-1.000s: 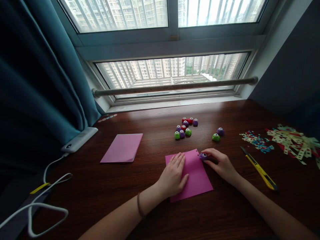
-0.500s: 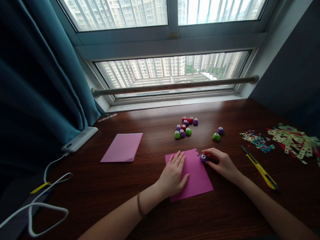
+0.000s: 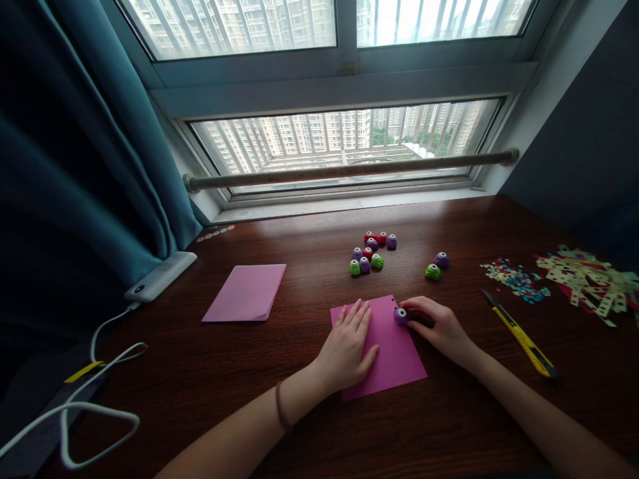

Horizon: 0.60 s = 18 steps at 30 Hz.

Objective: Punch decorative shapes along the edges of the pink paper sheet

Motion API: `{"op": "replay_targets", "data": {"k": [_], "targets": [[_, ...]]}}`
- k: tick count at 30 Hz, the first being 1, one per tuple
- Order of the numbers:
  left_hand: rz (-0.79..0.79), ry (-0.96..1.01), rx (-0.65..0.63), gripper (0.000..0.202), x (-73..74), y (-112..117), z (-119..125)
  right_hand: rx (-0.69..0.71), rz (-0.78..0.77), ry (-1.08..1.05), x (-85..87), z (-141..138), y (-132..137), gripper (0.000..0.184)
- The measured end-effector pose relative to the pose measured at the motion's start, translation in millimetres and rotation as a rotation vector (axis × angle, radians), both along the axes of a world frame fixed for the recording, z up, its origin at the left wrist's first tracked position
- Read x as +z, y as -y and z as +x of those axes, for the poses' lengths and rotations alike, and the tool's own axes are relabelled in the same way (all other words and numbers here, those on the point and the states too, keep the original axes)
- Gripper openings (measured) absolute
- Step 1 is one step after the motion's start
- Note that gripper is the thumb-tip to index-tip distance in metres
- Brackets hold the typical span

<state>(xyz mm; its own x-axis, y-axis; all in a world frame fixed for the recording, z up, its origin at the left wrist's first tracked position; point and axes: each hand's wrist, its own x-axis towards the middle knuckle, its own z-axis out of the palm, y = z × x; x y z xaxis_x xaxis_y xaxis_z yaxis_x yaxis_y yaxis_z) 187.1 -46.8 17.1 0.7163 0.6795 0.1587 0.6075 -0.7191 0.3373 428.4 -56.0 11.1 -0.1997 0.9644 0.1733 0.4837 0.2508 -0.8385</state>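
Note:
A pink paper sheet (image 3: 392, 349) lies on the dark wooden desk (image 3: 309, 279) in front of me. My left hand (image 3: 347, 346) rests flat on its left half, fingers stretched out, pressing it down. My right hand (image 3: 439, 326) is closed round a small purple paper punch (image 3: 401, 314) set on the sheet's upper right edge. A small punched hole shows in the paper just above the punch.
Several small punches, red, purple and green, cluster behind the sheet (image 3: 372, 253), with two more to the right (image 3: 436, 266). A second pink sheet (image 3: 247, 301) lies at left. A yellow utility knife (image 3: 522, 336), paper scraps (image 3: 579, 279), a white charger (image 3: 160, 276) and cable (image 3: 94, 372) surround them.
My right hand has slid the purple punch slightly left along the sheet's edge. The left hand stays flat on the paper.

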Motion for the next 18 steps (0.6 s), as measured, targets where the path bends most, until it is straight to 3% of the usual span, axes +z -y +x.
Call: {"op": "replay_targets", "data": {"k": [3,7,13,18], "targets": [[0.012,0.006,0.001,0.065,2.1,0.2,-0.4,0.001,-0.017,-0.049,0.5,1.6,0.4,0.034],[0.103,0.008,0.005,0.066,15.3,0.2,0.5,-0.121,-0.057,-0.154,5.4,6.4,-5.7,0.040],[0.201,0.024,-0.078,0.065,41.5,-4.6,15.4,-0.196,-0.082,0.018,5.9,2.2,-26.2,0.052],[0.183,-0.046,-0.124,0.057,35.8,-10.2,36.9,-0.222,-0.106,0.087,-14.0,-2.0,-36.0,0.055]]}}
